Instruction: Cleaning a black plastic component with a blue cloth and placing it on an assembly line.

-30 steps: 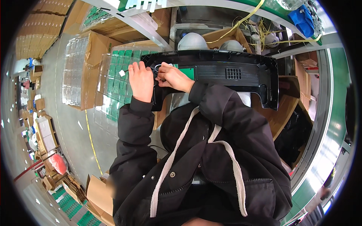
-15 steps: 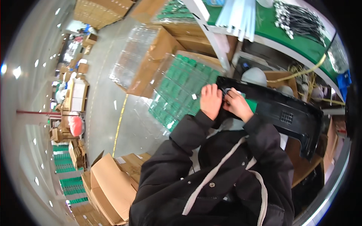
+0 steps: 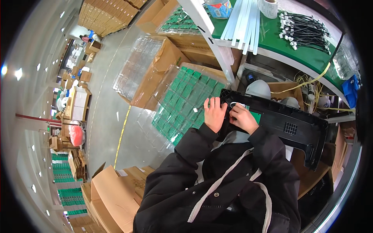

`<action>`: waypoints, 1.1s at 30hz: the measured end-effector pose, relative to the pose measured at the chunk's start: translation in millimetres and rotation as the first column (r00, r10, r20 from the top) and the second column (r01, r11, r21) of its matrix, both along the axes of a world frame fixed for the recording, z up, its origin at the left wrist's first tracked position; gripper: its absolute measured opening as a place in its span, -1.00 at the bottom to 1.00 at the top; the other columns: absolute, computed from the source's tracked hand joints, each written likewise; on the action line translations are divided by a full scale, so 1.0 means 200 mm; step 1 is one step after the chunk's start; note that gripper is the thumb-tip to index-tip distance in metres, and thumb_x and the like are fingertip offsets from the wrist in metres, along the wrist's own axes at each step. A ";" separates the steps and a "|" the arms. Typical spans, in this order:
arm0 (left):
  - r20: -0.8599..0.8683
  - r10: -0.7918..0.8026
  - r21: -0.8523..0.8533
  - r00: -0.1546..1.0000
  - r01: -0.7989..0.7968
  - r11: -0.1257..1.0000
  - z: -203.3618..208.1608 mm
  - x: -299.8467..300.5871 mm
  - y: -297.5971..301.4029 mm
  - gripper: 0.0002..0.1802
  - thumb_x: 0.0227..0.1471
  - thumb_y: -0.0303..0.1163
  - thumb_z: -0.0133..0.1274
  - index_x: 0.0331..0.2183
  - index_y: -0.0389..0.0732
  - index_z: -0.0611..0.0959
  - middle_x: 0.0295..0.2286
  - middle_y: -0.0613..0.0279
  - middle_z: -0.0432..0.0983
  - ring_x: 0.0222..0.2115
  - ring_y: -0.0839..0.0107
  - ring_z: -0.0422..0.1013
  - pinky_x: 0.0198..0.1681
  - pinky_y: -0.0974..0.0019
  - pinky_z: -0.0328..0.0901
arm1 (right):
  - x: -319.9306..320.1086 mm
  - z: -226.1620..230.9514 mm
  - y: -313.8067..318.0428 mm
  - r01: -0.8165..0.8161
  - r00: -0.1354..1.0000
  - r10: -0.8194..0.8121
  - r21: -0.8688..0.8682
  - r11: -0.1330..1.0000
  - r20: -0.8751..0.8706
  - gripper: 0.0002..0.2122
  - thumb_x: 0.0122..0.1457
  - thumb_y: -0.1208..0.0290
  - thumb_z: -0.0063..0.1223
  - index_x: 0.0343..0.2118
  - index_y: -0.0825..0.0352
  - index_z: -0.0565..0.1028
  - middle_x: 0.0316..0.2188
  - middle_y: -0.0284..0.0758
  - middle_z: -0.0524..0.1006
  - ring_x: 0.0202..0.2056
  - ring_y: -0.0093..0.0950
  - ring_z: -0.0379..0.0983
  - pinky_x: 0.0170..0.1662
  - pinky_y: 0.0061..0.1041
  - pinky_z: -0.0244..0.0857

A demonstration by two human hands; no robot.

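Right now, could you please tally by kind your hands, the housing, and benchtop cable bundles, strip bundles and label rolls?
Left hand and right hand: 2
Black plastic housing: 1
Black cable bundle: 1
Pale strip bundle: 1
Label roll: 1
Total: 6

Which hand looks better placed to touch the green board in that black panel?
Probably the right hand: it is directly beside the green board. The left hand is farther left, at the end of the black panel.
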State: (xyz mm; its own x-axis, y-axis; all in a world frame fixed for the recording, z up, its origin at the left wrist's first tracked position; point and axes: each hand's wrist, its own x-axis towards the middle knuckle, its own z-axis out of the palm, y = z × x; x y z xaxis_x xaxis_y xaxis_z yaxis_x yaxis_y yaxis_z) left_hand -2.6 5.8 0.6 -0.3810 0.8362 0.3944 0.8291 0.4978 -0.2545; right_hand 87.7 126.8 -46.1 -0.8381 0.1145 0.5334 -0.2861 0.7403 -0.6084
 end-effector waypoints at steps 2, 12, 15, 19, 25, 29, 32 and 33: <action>0.032 -0.010 0.016 0.999 0.009 1.000 0.00 0.00 0.00 -0.93 -0.17 -0.36 -0.07 -0.49 -0.06 0.42 -0.36 0.24 0.27 -0.18 0.33 0.23 0.03 0.12 -0.04 | 0.00 0.00 0.00 -0.018 1.000 0.018 0.005 1.000 -0.008 -0.82 -0.36 0.57 0.12 -0.64 0.35 0.34 -0.58 -0.30 0.32 -0.40 -0.34 0.28 -0.35 -0.42 0.26; 0.057 -0.022 0.017 0.998 0.021 1.000 -0.05 0.01 -0.01 -0.81 -0.29 -0.27 0.08 -0.49 -0.01 0.48 -0.37 0.24 0.25 -0.17 0.31 0.21 0.01 0.02 -0.07 | 0.00 0.03 0.02 -0.038 0.987 0.047 -0.059 0.998 0.156 -0.82 -0.41 0.53 0.14 -0.70 0.35 0.34 -0.61 -0.30 0.35 -0.42 -0.32 0.31 -0.38 -0.41 0.27; 0.090 -0.034 -0.006 0.995 0.035 0.999 -0.05 0.01 0.00 -0.78 -0.31 -0.25 0.11 -0.48 -0.01 0.48 -0.36 0.23 0.25 -0.19 0.29 0.21 0.00 0.00 -0.05 | 0.03 0.02 0.01 -0.003 0.990 0.007 -0.028 1.000 0.143 -0.82 -0.42 0.53 0.13 -0.70 0.34 0.34 -0.61 -0.30 0.35 -0.41 -0.32 0.32 -0.38 -0.40 0.27; 0.138 -0.028 -0.027 0.990 0.032 0.999 0.03 -0.01 -0.01 -0.71 -0.36 -0.23 0.17 -0.47 -0.02 0.48 -0.38 0.23 0.23 -0.22 0.28 0.20 -0.02 0.00 -0.04 | -0.01 0.01 0.02 -0.048 0.998 0.050 -0.070 0.996 0.039 -0.79 -0.39 0.54 0.15 -0.69 0.34 0.30 -0.61 -0.29 0.32 -0.44 -0.29 0.29 -0.39 -0.38 0.24; 0.142 -0.060 0.003 0.988 0.060 0.998 0.01 -0.02 0.02 -0.70 -0.36 -0.24 0.19 -0.46 -0.03 0.48 -0.38 0.25 0.21 -0.21 0.30 0.19 -0.01 -0.02 -0.06 | 0.00 -0.03 0.03 0.038 0.996 -0.032 -0.070 0.997 0.080 -0.84 -0.33 0.53 0.14 -0.66 0.34 0.36 -0.58 -0.27 0.37 -0.39 -0.29 0.33 -0.34 -0.36 0.26; 0.133 -0.043 -0.011 0.990 0.045 0.999 0.01 0.00 0.01 -0.69 -0.35 -0.26 0.19 -0.44 -0.03 0.48 -0.37 0.26 0.20 -0.20 0.30 0.18 0.01 -0.04 -0.08 | 0.02 -0.03 0.04 -0.018 0.992 0.040 -0.171 0.985 0.121 -0.85 -0.32 0.53 0.15 -0.64 0.35 0.40 -0.59 -0.27 0.40 -0.39 -0.30 0.34 -0.31 -0.37 0.26; 0.122 -0.020 -0.036 0.992 0.025 0.999 0.04 0.01 0.01 -0.68 -0.35 -0.27 0.20 -0.43 -0.03 0.48 -0.37 0.26 0.20 -0.19 0.30 0.18 0.02 -0.05 -0.09 | 0.01 0.00 0.04 -0.027 0.992 0.049 -0.180 0.983 0.118 -0.86 -0.33 0.54 0.16 -0.64 0.36 0.42 -0.60 -0.27 0.41 -0.40 -0.30 0.34 -0.30 -0.39 0.26; 0.115 -0.022 -0.034 0.993 0.026 0.999 0.04 0.01 0.01 -0.67 -0.36 -0.27 0.20 -0.43 -0.03 0.47 -0.37 0.26 0.20 -0.19 0.30 0.18 0.02 -0.05 -0.09 | 0.01 0.00 0.04 -0.030 0.992 0.052 -0.184 0.982 0.116 -0.86 -0.34 0.54 0.16 -0.64 0.36 0.43 -0.60 -0.26 0.41 -0.40 -0.30 0.34 -0.29 -0.39 0.25</action>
